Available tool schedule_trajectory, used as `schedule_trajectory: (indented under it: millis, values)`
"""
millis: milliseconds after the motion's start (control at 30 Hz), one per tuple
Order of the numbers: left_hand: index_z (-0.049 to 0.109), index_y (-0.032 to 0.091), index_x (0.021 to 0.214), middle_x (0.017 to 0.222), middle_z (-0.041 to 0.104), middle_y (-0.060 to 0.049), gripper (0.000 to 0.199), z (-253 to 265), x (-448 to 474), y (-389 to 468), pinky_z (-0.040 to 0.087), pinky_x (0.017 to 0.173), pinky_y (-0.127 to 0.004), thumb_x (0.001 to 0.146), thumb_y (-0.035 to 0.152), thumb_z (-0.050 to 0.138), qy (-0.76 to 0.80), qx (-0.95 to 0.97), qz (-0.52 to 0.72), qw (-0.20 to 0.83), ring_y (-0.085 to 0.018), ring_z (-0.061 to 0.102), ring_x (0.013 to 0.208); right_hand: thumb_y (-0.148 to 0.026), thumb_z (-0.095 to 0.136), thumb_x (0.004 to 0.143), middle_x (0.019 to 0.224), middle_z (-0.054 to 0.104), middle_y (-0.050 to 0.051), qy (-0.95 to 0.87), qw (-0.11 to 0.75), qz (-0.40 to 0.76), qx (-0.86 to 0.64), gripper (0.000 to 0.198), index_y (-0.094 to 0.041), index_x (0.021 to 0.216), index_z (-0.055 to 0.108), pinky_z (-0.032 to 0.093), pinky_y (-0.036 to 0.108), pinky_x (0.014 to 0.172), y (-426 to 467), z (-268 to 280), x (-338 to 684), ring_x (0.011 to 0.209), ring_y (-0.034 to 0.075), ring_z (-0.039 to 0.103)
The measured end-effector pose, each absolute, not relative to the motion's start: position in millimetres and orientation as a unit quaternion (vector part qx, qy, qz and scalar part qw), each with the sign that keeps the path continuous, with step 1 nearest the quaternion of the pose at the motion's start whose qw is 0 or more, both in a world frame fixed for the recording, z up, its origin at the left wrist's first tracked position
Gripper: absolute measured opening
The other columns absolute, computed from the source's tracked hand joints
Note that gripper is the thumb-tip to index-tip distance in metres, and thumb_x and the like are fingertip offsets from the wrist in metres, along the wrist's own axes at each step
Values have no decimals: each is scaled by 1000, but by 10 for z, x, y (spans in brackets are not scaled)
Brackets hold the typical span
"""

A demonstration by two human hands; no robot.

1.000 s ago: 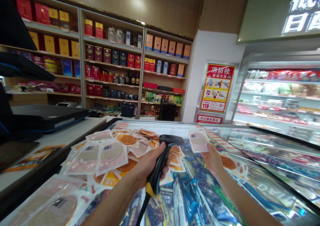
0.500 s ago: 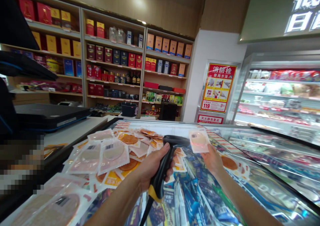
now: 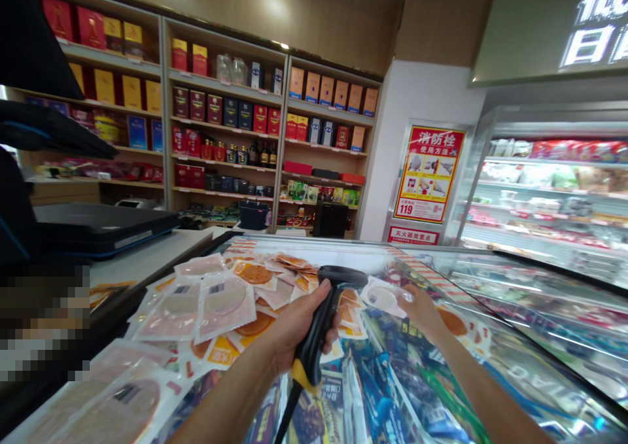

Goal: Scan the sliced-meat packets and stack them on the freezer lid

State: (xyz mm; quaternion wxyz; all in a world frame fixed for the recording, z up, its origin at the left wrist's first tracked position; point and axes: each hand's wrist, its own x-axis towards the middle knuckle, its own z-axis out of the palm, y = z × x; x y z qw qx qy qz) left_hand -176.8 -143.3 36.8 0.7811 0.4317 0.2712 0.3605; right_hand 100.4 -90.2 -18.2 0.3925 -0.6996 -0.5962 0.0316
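The left hand (image 3: 293, 331), fingers wrapped, is gripping a black-and-yellow plastic pistol-shaped scanner (image 3: 310, 347), seemingly for aiming; at its head's four o'clock, the right hand (image 3: 420, 308), nearly closed, is pinching a pale, flat, translucent plastic packet (image 3: 383, 296) by its edge, presumably leaving its face uncovered.

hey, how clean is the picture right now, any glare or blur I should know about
Head view: the lit sign glares white at upper right, and the chilled shelves below look washed out; head view: the packet in the right hand looks soft and smeared; head view: coarse squares cover a lower-left patch, hiding detail.
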Motion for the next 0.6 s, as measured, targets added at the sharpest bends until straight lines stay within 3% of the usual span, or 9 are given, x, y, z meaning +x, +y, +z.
schedule_trajectory:
  millis: [167,333,500,600]
  values:
    - [46,15,62,54,50,2,38,341,-1783,-1405,34,36,-19,69,52,47,279,440,363,772,-6,43,38,-18,46,61,62,61,3,-676,141,-28,-723,13,-18,66,58,34,23,54,-1037,-19,982,66,17,56]
    - [46,17,67,54,49,3,36,360,-1801,-1406,33,37,-18,69,53,47,285,437,352,778,-6,43,38,-18,48,62,84,64,9,-679,9,-108,-727,42,-22,105,50,38,29,59,-1069,-98,692,78,24,59]
    - [48,15,68,56,50,2,39,367,-1805,-1415,34,37,-18,69,55,46,285,436,351,778,-6,43,40,-24,39,72,81,65,12,-658,17,-149,-738,25,-17,89,56,40,40,67,-986,-195,534,76,26,60]
    - [49,14,66,56,50,2,40,375,-1799,-1430,33,38,-18,70,54,46,279,433,348,783,-6,43,40,-19,32,76,74,65,15,-618,143,-112,-765,29,-12,91,55,40,41,68,-888,-234,729,73,26,61]
